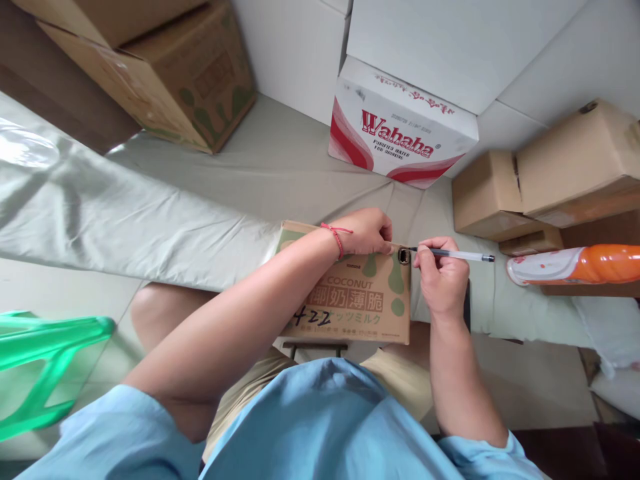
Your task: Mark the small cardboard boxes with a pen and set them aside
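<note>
A brown cardboard box (350, 300) printed "COCONUT", with "422" handwritten on it, rests on my lap against the edge of a bed. My left hand (365, 230), with a red string on the wrist, is closed over the box's far top edge. My right hand (440, 277) is wrapped round a white pen (460, 255) with a black cap. The pen's tip points left at a small dark ring-shaped thing (404, 256) at the box's top right corner.
A pale sheet (150, 200) covers the bed. On it stand a red-and-white "Wahaha" carton (400, 133), a brown box (165, 67) at the back left and several small brown boxes (545, 180) on the right. An orange-and-white bottle (575, 265) lies right. A green plastic stool (45, 363) is at left.
</note>
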`<state>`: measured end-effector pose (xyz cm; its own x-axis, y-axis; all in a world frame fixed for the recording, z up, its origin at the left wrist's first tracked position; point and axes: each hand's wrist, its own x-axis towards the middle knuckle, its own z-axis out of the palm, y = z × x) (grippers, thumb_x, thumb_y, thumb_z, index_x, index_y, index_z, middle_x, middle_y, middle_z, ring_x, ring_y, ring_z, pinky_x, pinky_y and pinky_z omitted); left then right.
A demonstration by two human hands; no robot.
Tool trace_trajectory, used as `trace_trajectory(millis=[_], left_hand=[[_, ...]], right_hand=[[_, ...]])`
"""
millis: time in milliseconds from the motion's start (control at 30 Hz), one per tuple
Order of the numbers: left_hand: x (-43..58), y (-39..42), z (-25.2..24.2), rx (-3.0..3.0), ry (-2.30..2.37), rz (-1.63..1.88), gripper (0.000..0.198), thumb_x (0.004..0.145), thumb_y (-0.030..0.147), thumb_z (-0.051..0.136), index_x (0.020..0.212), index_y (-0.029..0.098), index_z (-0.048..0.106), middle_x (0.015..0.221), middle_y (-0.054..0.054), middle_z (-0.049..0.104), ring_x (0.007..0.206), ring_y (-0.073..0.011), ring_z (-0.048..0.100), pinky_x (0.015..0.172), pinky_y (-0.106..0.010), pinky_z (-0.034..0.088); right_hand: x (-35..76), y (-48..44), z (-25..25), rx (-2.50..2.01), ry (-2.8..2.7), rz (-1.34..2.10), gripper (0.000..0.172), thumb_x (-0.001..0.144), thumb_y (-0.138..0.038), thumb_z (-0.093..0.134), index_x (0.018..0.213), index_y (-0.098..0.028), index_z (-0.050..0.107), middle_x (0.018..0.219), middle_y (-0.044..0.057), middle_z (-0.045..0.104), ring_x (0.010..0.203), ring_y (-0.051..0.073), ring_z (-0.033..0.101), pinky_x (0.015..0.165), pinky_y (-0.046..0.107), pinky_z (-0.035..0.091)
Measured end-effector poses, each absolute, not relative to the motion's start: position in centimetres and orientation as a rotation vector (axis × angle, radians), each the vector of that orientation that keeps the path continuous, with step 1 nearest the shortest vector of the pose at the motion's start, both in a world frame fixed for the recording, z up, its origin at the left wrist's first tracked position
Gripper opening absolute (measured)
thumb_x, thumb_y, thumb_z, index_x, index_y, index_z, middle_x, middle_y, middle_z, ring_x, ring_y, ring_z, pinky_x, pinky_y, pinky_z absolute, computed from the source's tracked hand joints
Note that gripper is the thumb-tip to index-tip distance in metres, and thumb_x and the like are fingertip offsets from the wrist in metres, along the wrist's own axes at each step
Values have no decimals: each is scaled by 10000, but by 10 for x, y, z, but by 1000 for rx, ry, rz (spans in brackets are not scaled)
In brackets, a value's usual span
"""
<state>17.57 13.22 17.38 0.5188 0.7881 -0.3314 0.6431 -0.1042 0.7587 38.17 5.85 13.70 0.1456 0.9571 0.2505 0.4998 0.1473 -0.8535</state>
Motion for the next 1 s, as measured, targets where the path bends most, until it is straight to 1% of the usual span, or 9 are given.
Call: trace_trajectory(millis=[67,200,300,400,567,667,800,933,1000], left_hand=[[176,132,173,1819,1186,198,115,889,219,762,979,156,797,928,-41,819,823,-165,708,701,-260,472],[175,133,172,1815,1193,204,120,886,215,773,985,154,803,926,-41,818,821,-165,705,689,-262,467],[175,133,172,1808,1195,211,124,884,212,775,989,155,807,921,-43,819,819,-170,707,683,-265,467],[175,133,171,1804,1191,211,126,885,211,779,994,154,806,921,-43,820,817,-170,709,683,-263,467],[175,133,171,1802,1187,217,123,892,215,781,998,157,800,938,-40,823,825,-163,711,688,-255,465],[175,132,172,1794,1198,206,119,884,216,777,987,160,798,927,-38,820,813,-163,708,685,-256,464],[175,132,173,1802,1196,208,126,883,218,769,990,157,797,930,-40,821,818,-164,708,688,-257,464],[175,132,172,1801,1192,208,135,879,220,766,995,158,797,937,-39,822,828,-168,711,699,-261,469],[175,132,172,1802,1190,213,134,874,214,763,990,155,799,936,-44,822,835,-173,712,702,-265,473]], right_hand=[[381,58,138,-1481,-1476,581,88,952,-293,680,904,-219,669,677,-40,643,604,124,602,613,246,474],[377,57,138,-1414,-1479,678,102,966,-317,687,925,-225,676,687,-41,653,620,128,619,621,246,492],[374,54,138,-1433,-1509,709,101,957,-305,694,898,-224,680,685,-42,653,602,119,602,594,235,472],[374,52,138,-1457,-1511,691,107,933,-273,695,843,-223,669,639,-53,619,562,109,558,564,230,441],[374,49,137,-1454,-1499,682,108,946,-296,688,866,-224,674,649,-50,633,576,115,579,575,234,454],[373,48,136,-1468,-1509,679,116,939,-287,683,844,-223,666,619,-57,604,545,110,546,557,236,433],[373,47,135,-1460,-1481,679,115,936,-300,674,852,-222,664,628,-51,612,555,118,555,559,241,437],[378,44,135,-1456,-1446,681,103,911,-281,677,832,-221,653,595,-61,584,524,112,524,545,244,416],[380,42,135,-1441,-1373,666,100,913,-284,673,842,-218,650,605,-55,594,532,115,534,546,246,414]])
